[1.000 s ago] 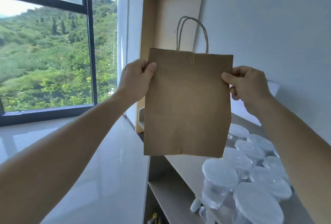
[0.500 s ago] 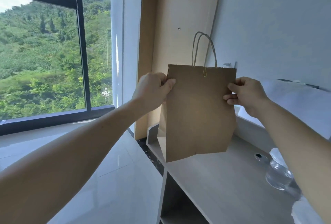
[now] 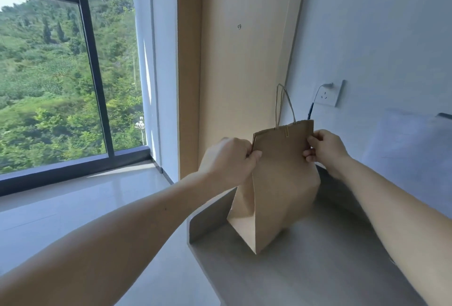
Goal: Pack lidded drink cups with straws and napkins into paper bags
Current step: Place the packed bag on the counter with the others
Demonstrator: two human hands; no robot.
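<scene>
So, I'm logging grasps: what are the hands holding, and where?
Both hold the brown paper bag: left hand pinches its upper left edge, right hand its upper right edge.

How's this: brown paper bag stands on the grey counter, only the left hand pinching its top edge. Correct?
No. Head view shows both hands pinching the top edge: left hand at one corner, right hand at the other. The brown paper bag does stand on the grey counter.

Upright brown paper bag [image 3: 281, 183], half-opened
</scene>
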